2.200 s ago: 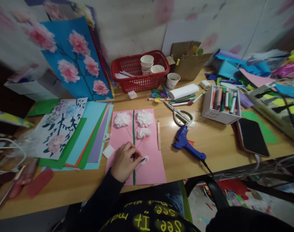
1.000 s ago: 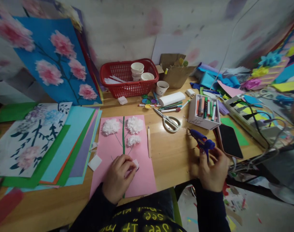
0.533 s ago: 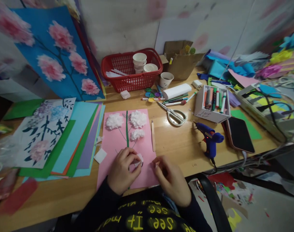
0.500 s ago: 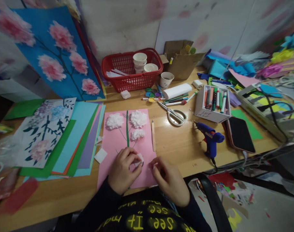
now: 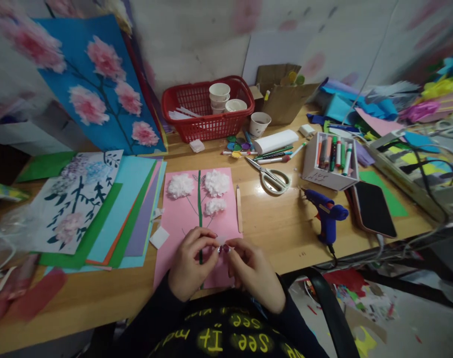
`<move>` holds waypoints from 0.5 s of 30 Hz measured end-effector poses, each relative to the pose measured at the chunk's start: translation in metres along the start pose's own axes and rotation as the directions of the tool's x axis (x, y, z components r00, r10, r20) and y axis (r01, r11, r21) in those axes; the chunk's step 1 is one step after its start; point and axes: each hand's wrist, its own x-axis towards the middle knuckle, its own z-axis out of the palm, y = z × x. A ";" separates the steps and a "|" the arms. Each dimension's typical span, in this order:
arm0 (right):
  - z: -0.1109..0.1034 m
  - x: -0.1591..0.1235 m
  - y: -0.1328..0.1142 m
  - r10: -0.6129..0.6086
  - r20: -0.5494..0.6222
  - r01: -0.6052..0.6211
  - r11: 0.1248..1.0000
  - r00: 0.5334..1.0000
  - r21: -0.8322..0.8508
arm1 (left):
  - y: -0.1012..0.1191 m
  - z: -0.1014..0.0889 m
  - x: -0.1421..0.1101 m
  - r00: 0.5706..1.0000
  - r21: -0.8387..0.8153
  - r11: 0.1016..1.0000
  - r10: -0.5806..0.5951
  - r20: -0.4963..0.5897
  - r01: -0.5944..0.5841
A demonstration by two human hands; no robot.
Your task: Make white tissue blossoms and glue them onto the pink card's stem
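Over the lower part of a pink sheet (image 5: 174, 219), my left hand (image 5: 194, 258) and my right hand (image 5: 254, 271) meet fingertip to fingertip. Both pinch a small piece of white tissue paper (image 5: 222, 242), mostly hidden by the fingers. Above them on the sheet are white paper flowers (image 5: 216, 183) with thin drawn stems. A green strip (image 5: 200, 199) runs down the sheet between the flowers. Left of the sheet lies a white paper square (image 5: 159, 237), and a wooden stick (image 5: 239, 209) rests along its right edge.
Scissors (image 5: 273, 180), a blue glue gun (image 5: 327, 211) and a phone (image 5: 373, 209) lie to the right. A box of markers (image 5: 328, 174) stands behind them. At the back is a red basket (image 5: 207, 127) with cups. Coloured sheets (image 5: 136, 194) are stacked left.
My right hand has moved left and its fingertips now meet those of my left hand at the tissue paper. The view has shifted slightly.
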 end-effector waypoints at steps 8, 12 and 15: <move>0.004 0.003 -0.002 0.017 -0.059 -0.012 0.995 0.998 0.097 | -0.002 -0.001 -0.003 0.996 -0.106 0.993 -0.062 -0.064 0.055; 0.004 0.003 -0.005 0.049 -0.083 -0.041 0.995 0.995 0.095 | -0.004 -0.004 -0.002 0.980 -0.214 0.971 -0.140 -0.138 0.108; 0.004 0.004 -0.005 0.063 -0.082 -0.056 0.995 0.995 0.082 | -0.006 -0.007 0.000 0.944 -0.364 0.902 -0.300 -0.136 0.234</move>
